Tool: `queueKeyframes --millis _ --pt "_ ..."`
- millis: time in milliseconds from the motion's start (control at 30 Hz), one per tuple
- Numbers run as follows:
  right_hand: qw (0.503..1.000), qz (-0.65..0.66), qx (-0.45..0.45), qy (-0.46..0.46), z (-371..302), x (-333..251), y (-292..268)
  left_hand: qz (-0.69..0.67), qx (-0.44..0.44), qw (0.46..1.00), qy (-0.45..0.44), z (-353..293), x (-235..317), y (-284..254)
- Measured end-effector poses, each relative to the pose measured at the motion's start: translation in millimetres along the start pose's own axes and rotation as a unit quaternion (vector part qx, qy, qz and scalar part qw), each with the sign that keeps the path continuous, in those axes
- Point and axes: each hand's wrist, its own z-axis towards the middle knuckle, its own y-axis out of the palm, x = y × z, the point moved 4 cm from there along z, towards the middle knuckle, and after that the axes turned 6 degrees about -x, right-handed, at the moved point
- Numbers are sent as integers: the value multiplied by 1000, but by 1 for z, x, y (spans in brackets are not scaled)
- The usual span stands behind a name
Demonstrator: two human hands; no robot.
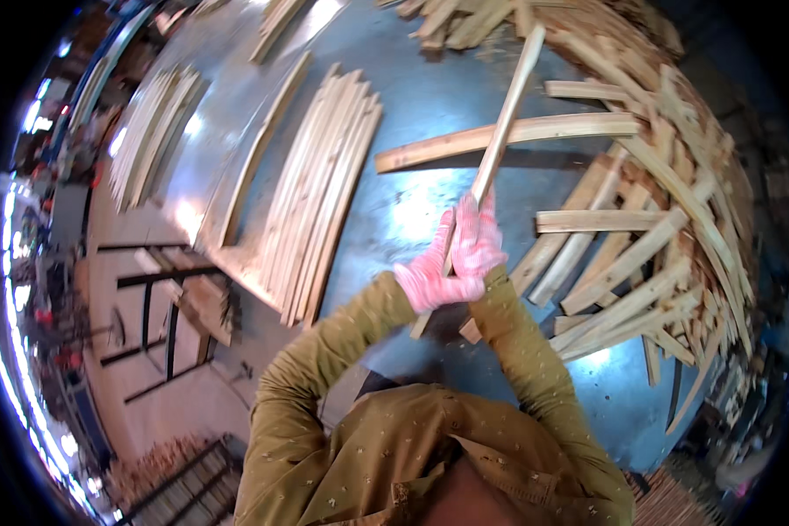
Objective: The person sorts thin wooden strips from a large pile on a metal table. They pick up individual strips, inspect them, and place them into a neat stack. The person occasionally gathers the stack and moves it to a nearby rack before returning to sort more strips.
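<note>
Presently grasps one long, pale timber strip (513, 101) near its lower end with both hands, pointing it forward over the blue-grey metal worktable (412, 98). Wraps left hand (432, 276) round it lower down, with thumb spread rightward; sets right hand (479, 238) just above, with fingers laid along the wood. Cannot confirm finger closure on the underside, hidden from this view. Appears to use a two-handed grip for steadiness, judging by so much unsupported length beyond the hands. Passes the strip across a crosswise plank (438, 147); cannot determine contact at the crossing. Wears pink-and-white striped gloves (427, 287), presumably against splinters, below olive sleeves (311, 373).

Note, left of the hands, a row of straight strips (324, 193) laid side by side, nearly parallel, seemingly aligned to lie flat and stable. Note also a lone strip (264, 145) just beside that row, reaching the table edge. Record, to the right, a jumbled timber heap (675, 175) with pieces crossing at many angles, apparently in no set order. Find a short board (600, 221) jutting from it toward the right hand.
</note>
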Motion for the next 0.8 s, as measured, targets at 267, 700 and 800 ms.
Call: queueKeyframes --millis 267,700,800 --pt "698 -605 -24 -383 82 -68 88 261 324 909 -27 -127 74 -212" --pt "817 -562 -115 -61 181 -38 74 700 282 624 -200 -114 105 -416" --pt "848 -506 -63 -145 219 -68 139 723 304 585 -206 -115 121 -410"
